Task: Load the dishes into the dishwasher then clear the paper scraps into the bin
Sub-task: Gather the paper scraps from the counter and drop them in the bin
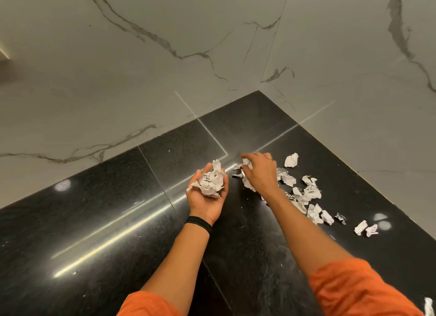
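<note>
My left hand [207,198] is held palm up over the black countertop [106,221], its fingers cupped round a bunch of crumpled paper scraps [211,182]. Just to its right, my right hand [260,172] reaches down to the counter and pinches a white scrap [246,162] between its fingertips. More torn scraps [309,193] lie scattered on the counter to the right of that hand, trailing toward the near right [365,227]. No dishes, dishwasher or bin are in view.
The counter sits in a corner between two grey marble walls [141,68], one behind and one on the right [377,80]. One scrap lies at the bottom right frame edge [428,306]. Ceiling lights reflect off the glossy stone.
</note>
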